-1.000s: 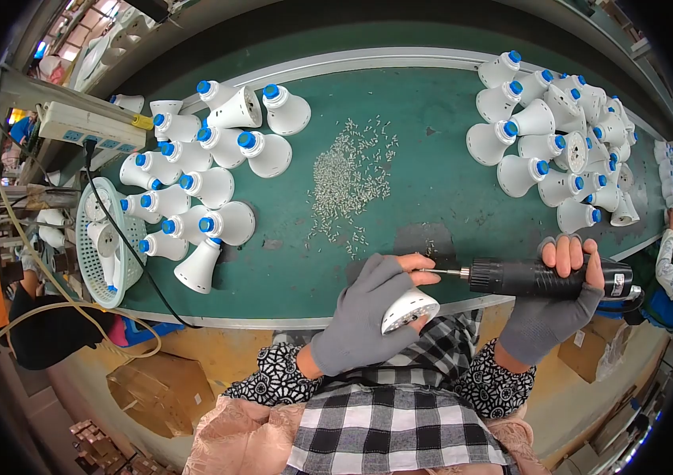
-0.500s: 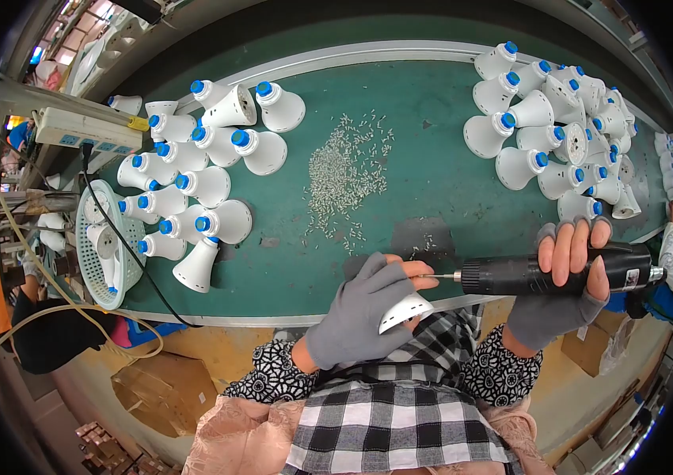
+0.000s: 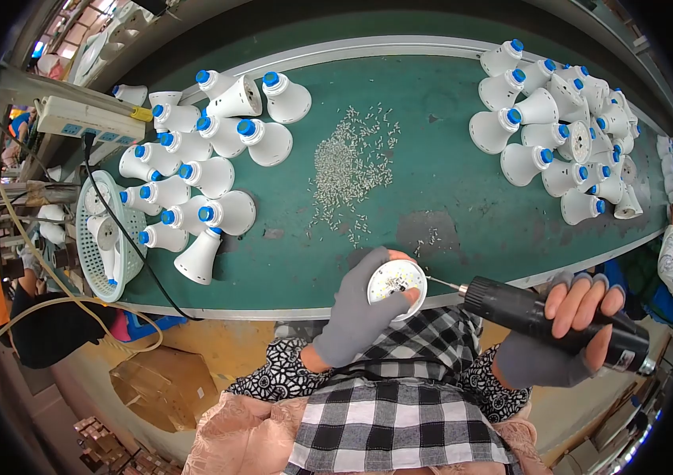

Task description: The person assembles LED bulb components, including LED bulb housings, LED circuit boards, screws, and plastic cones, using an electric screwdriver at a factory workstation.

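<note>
Two heaps of white, blue-capped lamp shells lie on the green bench (image 3: 447, 198), the left heap (image 3: 194, 170) crowded toward the far left corner and the right heap (image 3: 558, 134) well apart from it on the far right. Between them, a loose scatter of small pale screws (image 3: 348, 170) is spread over the mat, thinning out toward us. A silver rail (image 3: 273, 313) edges the near side of the bench. Beyond the left end hangs a pale green mesh basket (image 3: 91, 269) with more shells in it, and a black cable (image 3: 127, 237) runs across it from a white power strip (image 3: 87, 120) on the shelf above. Below the rail we see a yellowish floor (image 3: 218, 348) and a cardboard box (image 3: 154, 384). Another person's sleeve (image 3: 667, 261) shows at the far right end. Our left hand (image 3: 360, 313), in a grey glove, holds one lamp housing (image 3: 397, 279) just over the near rail, its round face turned up. The fingers are curled round its body and the thumb lies on the rim. Our right hand (image 3: 562, 332) is off the bench to the right, its fingers wrapped tight around a black electric screwdriver (image 3: 511, 307). The tool is tilted, and its bit meets the right edge of the housing's face.
</note>
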